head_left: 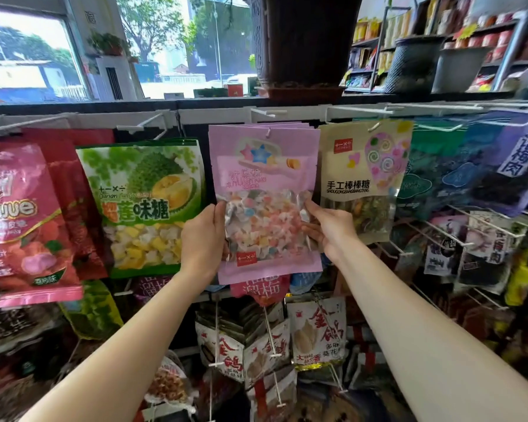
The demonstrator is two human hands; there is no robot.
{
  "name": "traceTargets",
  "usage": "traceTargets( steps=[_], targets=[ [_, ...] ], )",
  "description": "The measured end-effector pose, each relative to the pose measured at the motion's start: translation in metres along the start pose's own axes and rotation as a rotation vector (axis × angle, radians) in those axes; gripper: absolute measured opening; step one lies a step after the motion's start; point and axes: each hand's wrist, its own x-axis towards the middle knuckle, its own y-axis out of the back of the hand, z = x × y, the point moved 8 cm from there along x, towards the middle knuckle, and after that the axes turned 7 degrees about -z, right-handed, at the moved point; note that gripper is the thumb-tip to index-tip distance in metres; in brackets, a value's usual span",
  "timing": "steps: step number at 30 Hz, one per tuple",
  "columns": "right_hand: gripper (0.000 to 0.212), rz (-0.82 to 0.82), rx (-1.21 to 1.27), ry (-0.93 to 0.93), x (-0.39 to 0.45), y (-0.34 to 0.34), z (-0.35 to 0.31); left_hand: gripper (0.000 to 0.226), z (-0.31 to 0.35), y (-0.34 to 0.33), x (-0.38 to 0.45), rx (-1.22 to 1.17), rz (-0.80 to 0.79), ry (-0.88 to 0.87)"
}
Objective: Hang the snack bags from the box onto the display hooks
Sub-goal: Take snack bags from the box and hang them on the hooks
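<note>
A pink snack bag [264, 175] full of pastel star candies hangs at the centre of the rack, its top hole on a white display hook [268, 134]. More pink bags sit behind it on the same hook. My left hand [203, 239] grips the bag's left edge, fingers curled behind it. My right hand [328, 229] pinches its right edge at the clear window. The box is out of view.
A green durian candy bag [144, 205] hangs to the left and a beige lollipop bag [363, 178] to the right. Red bags [25, 223] fill the far left, dark plum bags [506, 166] the right. Bare white hooks [141, 124] jut out above; lower rows hold more packets.
</note>
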Motion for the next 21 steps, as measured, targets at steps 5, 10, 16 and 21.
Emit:
traceTargets(
  steps=[5,10,16,21],
  targets=[
    [0.027,0.011,-0.082,-0.061,0.0,0.007,0.01,0.034,-0.012,-0.017,-0.012,-0.184,-0.112,0.116],
    [0.052,0.049,-0.23,-0.162,-0.008,0.012,0.026,0.032,-0.019,-0.024,-0.025,-0.195,-0.12,0.166],
    [0.033,0.086,-0.174,-0.11,-0.008,0.017,0.024,0.029,-0.019,-0.032,-0.035,-0.658,-0.282,0.243],
    [0.035,0.134,-0.225,-0.064,-0.006,0.018,0.023,0.02,-0.019,-0.028,-0.032,-0.439,-0.302,0.204]
  ],
)
